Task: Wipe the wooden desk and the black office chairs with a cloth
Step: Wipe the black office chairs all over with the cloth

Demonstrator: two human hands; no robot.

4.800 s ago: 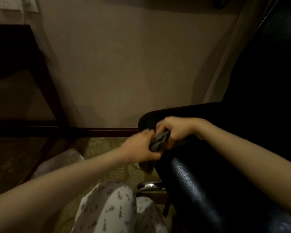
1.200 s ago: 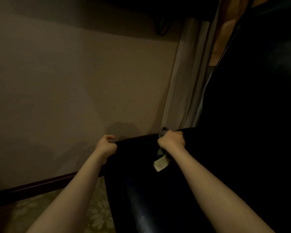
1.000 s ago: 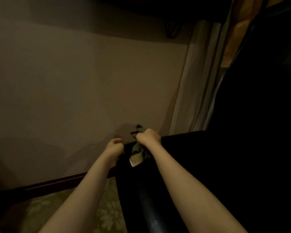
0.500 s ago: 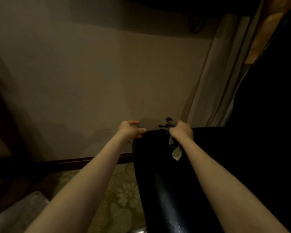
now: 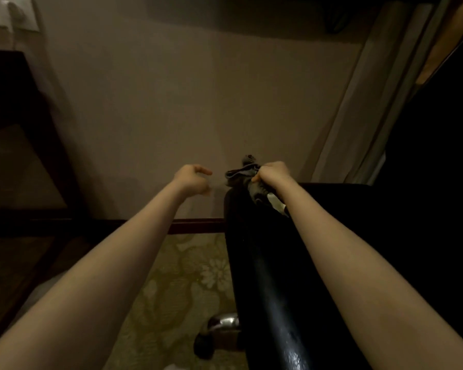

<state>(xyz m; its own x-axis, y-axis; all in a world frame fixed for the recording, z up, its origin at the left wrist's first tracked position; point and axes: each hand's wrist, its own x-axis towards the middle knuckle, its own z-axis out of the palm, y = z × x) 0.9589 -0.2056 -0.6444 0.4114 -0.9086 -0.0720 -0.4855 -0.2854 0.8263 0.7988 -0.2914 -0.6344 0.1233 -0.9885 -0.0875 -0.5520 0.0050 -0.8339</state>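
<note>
Grey cloth is gripped bunched in the right hand and pressed on the top corner of the black office chair. Left hand has been lifted off the chair edge, just beside it now, fingers loosely curled, nothing held. Bracing is released, so this edge is judged nearly wiped.

Left hand now off chair

Left hand loose, right hand clenched.
</note>
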